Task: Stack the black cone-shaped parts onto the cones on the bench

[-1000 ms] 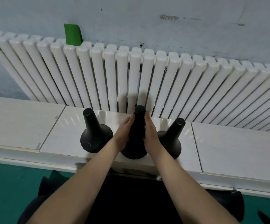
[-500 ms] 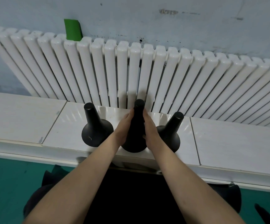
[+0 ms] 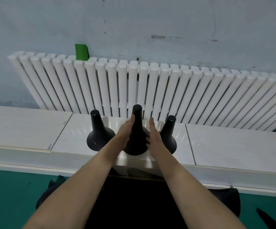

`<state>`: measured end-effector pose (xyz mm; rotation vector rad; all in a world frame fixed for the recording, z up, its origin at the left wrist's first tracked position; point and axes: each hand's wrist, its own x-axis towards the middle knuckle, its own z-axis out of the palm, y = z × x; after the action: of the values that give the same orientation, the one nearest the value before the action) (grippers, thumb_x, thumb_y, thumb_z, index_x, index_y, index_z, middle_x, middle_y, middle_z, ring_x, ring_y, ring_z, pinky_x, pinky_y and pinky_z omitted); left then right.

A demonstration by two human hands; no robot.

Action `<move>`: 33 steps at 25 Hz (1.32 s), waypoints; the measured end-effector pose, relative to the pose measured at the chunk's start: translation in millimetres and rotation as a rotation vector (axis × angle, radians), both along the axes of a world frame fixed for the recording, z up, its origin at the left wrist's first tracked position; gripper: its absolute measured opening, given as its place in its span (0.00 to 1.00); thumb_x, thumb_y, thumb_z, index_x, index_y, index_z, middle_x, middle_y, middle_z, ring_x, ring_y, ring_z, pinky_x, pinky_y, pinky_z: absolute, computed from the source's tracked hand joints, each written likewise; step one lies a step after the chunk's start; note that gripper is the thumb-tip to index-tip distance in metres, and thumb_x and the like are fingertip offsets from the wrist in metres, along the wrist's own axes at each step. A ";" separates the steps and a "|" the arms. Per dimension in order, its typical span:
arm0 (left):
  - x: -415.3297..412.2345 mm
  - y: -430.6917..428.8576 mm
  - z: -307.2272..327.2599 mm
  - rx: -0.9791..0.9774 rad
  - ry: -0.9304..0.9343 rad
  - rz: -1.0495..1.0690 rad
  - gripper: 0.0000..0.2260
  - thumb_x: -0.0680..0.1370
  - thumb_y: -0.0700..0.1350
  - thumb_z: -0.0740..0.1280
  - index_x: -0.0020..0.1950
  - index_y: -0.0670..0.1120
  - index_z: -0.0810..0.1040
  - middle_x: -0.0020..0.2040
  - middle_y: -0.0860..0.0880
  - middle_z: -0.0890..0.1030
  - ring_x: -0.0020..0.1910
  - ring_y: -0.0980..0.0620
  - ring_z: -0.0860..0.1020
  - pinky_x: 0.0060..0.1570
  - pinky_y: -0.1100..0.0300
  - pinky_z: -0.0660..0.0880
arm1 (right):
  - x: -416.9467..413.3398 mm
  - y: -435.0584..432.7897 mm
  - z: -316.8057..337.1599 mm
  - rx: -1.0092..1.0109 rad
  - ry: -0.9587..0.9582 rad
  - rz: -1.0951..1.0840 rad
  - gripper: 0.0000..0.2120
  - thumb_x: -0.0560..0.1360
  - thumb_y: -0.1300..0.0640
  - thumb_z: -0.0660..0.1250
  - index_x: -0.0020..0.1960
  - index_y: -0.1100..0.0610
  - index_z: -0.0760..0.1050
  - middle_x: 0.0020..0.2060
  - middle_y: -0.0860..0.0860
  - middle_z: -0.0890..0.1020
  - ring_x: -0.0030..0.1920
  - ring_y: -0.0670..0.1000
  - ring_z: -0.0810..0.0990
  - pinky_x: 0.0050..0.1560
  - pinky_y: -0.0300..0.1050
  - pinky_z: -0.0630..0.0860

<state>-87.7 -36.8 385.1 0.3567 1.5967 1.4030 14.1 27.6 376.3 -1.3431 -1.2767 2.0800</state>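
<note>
Three black cone-shaped parts stand upright in a row on the white tiled bench [image 3: 233,146]. The middle cone [image 3: 136,129] stands between my hands. My left hand [image 3: 125,132] lies against its left side with fingers along the neck. My right hand [image 3: 153,138] is beside its right flank, fingers straight, a small gap showing near the neck. The left cone [image 3: 99,134] stands free. The right cone [image 3: 168,131] is partly hidden behind my right hand.
A white column radiator [image 3: 150,90] runs along the wall right behind the cones. A green tape strip [image 3: 81,52] sticks to the wall above it. More black parts [image 3: 229,200] lie low by the green floor [image 3: 10,195].
Both hands gripped the middle cone's neck before. Now my right hand has come away and straightened, and my left hand has loosened. The view has tilted up a little.
</note>
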 end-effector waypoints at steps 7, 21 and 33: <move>21.3 -13.5 -3.1 -0.010 -0.014 0.002 0.35 0.78 0.68 0.54 0.77 0.46 0.62 0.75 0.44 0.66 0.75 0.43 0.63 0.74 0.45 0.57 | 29.6 -12.9 13.1 -0.008 0.014 -0.048 0.39 0.80 0.30 0.56 0.79 0.56 0.64 0.72 0.56 0.73 0.67 0.57 0.73 0.73 0.53 0.64; 43.0 -14.7 -9.2 -0.029 -0.049 -0.027 0.35 0.78 0.67 0.56 0.76 0.45 0.64 0.74 0.45 0.68 0.75 0.44 0.63 0.75 0.47 0.57 | 53.4 -16.1 5.5 -0.011 0.053 -0.152 0.38 0.79 0.31 0.60 0.77 0.60 0.67 0.71 0.56 0.75 0.72 0.57 0.71 0.78 0.54 0.63; 78.6 -7.7 -79.3 -0.166 -0.062 -0.150 0.34 0.79 0.68 0.54 0.76 0.47 0.65 0.73 0.44 0.70 0.73 0.43 0.66 0.72 0.45 0.59 | 109.4 -9.4 -55.9 -0.033 -0.076 -0.163 0.39 0.81 0.30 0.53 0.81 0.56 0.61 0.78 0.54 0.67 0.79 0.57 0.64 0.79 0.55 0.59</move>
<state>-9.1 -44.5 305.8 0.3249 1.5893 1.1491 123.5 18.2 320.4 -1.5004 -1.1259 1.9648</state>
